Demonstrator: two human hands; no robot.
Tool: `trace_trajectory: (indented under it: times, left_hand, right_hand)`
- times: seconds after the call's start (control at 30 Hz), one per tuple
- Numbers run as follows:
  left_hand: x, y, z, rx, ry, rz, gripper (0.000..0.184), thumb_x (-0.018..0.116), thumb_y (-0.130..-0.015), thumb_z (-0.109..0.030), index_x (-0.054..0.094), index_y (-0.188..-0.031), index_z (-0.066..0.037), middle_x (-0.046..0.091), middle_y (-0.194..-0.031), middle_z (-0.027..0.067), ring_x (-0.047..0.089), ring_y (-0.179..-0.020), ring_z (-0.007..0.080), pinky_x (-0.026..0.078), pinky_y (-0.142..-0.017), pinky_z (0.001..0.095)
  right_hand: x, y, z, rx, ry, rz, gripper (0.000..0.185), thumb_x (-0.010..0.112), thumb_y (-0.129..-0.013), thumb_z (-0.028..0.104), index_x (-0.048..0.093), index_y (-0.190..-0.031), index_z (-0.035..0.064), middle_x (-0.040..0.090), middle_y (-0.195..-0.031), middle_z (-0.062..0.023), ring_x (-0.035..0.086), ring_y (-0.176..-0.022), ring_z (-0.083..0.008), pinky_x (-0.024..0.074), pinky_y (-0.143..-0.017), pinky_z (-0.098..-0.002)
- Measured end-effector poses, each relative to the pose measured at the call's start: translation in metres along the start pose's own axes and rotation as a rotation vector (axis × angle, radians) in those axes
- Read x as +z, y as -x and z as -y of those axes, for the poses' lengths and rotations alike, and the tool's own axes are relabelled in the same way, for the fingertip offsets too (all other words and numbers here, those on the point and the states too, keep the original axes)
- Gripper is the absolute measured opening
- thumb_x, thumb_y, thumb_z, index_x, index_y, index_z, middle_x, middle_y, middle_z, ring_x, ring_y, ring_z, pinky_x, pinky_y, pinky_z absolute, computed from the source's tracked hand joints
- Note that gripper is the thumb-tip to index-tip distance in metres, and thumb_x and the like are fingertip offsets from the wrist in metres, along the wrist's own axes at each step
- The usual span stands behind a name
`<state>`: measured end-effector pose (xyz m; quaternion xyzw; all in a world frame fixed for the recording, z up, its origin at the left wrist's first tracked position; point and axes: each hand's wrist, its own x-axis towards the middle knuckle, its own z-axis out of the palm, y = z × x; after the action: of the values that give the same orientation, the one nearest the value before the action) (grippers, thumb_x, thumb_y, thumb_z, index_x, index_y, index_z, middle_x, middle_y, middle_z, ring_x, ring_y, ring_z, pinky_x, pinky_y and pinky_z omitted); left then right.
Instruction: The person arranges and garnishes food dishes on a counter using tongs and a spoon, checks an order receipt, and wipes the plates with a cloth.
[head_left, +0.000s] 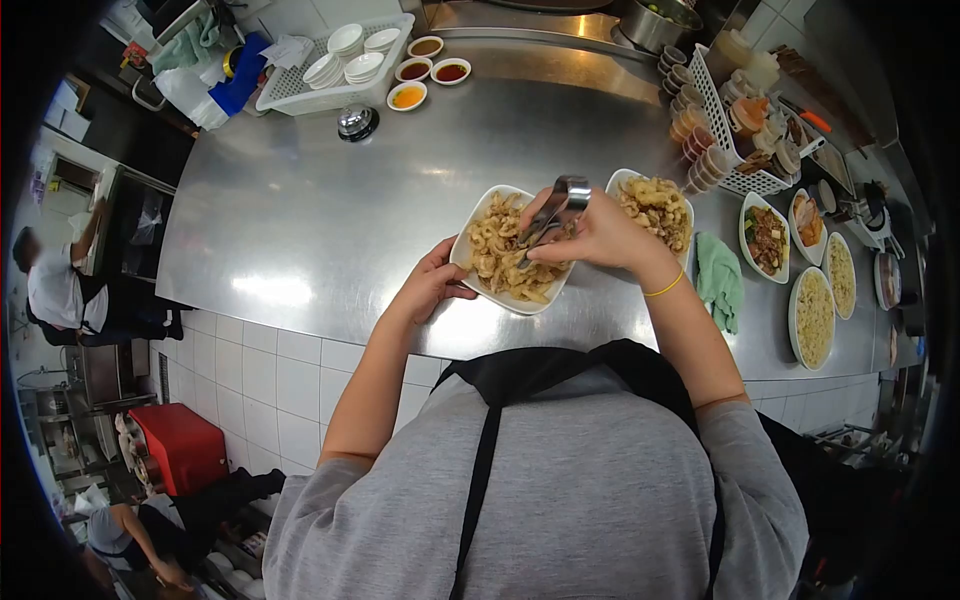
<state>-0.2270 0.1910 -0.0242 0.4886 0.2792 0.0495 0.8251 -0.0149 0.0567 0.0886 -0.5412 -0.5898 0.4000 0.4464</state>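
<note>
A white, rounded-square bowl [541,300] heaped with golden fried food [500,250] sits near the counter's front edge. My left hand [437,283] grips the bowl's left rim, thumb and fingers closed on it. Metal tongs [569,197] are held in my right hand [606,232], their tips down in the fried pieces. Whether the tips pinch a piece, I cannot make out. Just right of my right wrist stands a second white bowl [688,215] of similar fried food [655,208], partly hidden by my hand.
A green cloth [718,280] lies right of the bowls, before several filled dishes [815,318]. Sauce cups [708,168] and a white basket [715,85] stand back right. Back left are a call bell [357,122], sauce saucers [407,96] and a dish basket [390,62]. Two people work at left.
</note>
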Motion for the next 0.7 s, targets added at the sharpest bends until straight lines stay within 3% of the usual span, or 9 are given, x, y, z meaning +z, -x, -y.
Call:
trace_trajectory:
  times: [0.23, 0.33, 0.37, 0.43, 0.57, 0.63, 0.7]
  left_hand:
    - [0.002, 0.000, 0.000, 0.001, -0.015, 0.009, 0.057, 0.046, -0.074, -0.001, 0.033, -0.129, -0.004, 0.052, -0.111, 0.0117, 0.059, -0.089, 0.0199, 0.055, -0.069, 0.0300]
    - [0.002, 0.001, 0.001, 0.017, -0.016, -0.008, 0.059, 0.047, -0.074, -0.001, 0.031, -0.131, -0.003, 0.051, -0.111, 0.0117, 0.059, -0.088, 0.0185, 0.055, -0.067, 0.0278]
    - [0.002, 0.001, 0.000, 0.012, -0.021, -0.005, 0.060, 0.047, -0.074, -0.002, 0.030, -0.131, -0.004, 0.050, -0.113, 0.0116, 0.059, -0.088, 0.0188, 0.055, -0.068, 0.0283]
    - [0.004, 0.003, -0.002, 0.008, -0.032, 0.009, 0.061, 0.047, -0.074, -0.002, 0.029, -0.132, -0.004, 0.049, -0.115, 0.0115, 0.059, -0.089, 0.0192, 0.055, -0.069, 0.0289]
    - [0.016, 0.017, -0.002, 0.031, 0.063, -0.055, 0.059, 0.048, -0.075, -0.003, 0.029, -0.132, -0.004, 0.046, -0.115, 0.0113, 0.058, -0.089, 0.0184, 0.054, -0.068, 0.0297]
    - [0.017, 0.024, 0.001, 0.283, -0.380, -0.547, 0.047, 0.049, -0.079, -0.004, 0.037, -0.125, -0.003, 0.047, -0.103, 0.0065, 0.055, -0.080, 0.0123, 0.049, -0.064, 0.0243]
    - [0.028, 0.032, -0.008, 0.670, -0.710, -0.663, 0.041, 0.051, -0.078, 0.000, 0.042, -0.118, -0.002, 0.042, -0.094, 0.0037, 0.048, -0.071, 0.0082, 0.042, -0.063, 0.0215]
  right_hand:
    - [-0.008, 0.013, 0.012, 0.037, -0.081, -0.118, 0.027, 0.072, -0.065, 0.006, 0.059, -0.088, 0.0027, 0.060, -0.086, -0.0024, 0.056, -0.078, -0.0098, 0.0470, -0.070, -0.0232]
    - [-0.063, 0.034, 0.008, -0.032, 0.119, -0.483, 0.027, 0.073, -0.066, 0.008, 0.060, -0.089, 0.0035, 0.062, -0.084, -0.0024, 0.058, -0.075, -0.0100, 0.0473, -0.069, -0.0231]
    - [-0.085, 0.043, 0.007, -0.028, 0.004, -0.607, 0.027, 0.073, -0.067, 0.008, 0.060, -0.090, 0.0035, 0.062, -0.085, -0.0028, 0.058, -0.073, -0.0095, 0.0471, -0.067, -0.0218]
    - [-0.131, 0.071, -0.013, 0.062, 0.155, -0.870, 0.026, 0.072, -0.068, 0.010, 0.060, -0.090, 0.0022, 0.063, -0.084, -0.0039, 0.059, -0.073, -0.0109, 0.0467, -0.066, -0.0224]
    - [-0.176, 0.110, -0.072, 0.210, 0.210, -0.861, 0.031, 0.073, -0.069, 0.016, 0.060, -0.092, 0.0010, 0.062, -0.082, -0.0056, 0.058, -0.074, -0.0107, 0.0456, -0.067, -0.0230]
    - [-0.174, 0.116, -0.093, 0.171, 0.195, -0.869, 0.032, 0.073, -0.069, 0.017, 0.059, -0.093, 0.0013, 0.062, -0.082, -0.0052, 0.058, -0.074, -0.0106, 0.0448, -0.068, -0.0231]
    - [-0.169, 0.117, -0.101, 0.245, 0.179, -0.825, 0.030, 0.072, -0.069, 0.016, 0.059, -0.092, 0.0013, 0.062, -0.083, -0.0046, 0.057, -0.074, -0.0105, 0.0444, -0.069, -0.0234]
